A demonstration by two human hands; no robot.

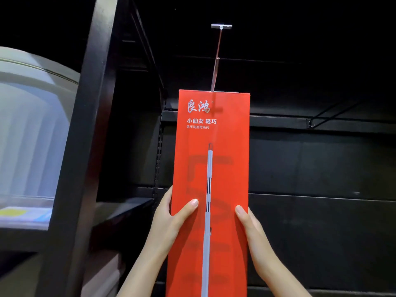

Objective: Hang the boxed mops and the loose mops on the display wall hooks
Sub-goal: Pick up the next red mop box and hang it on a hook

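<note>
A tall red mop box with white lettering and a printed grey mop handle stands upright in front of the black display wall. My left hand grips its left edge, thumb across the front. My right hand grips the right edge the same way. A metal display hook with a small label plate at its front end juts out above; its rod runs down behind the box's top edge. Whether the box hangs on the hook is hidden.
A black upright post stands at the left, with a pale blurred curved surface beyond it. Black shelf rails cross the dark wall at the right. A slotted upright strip runs beside the box's left edge.
</note>
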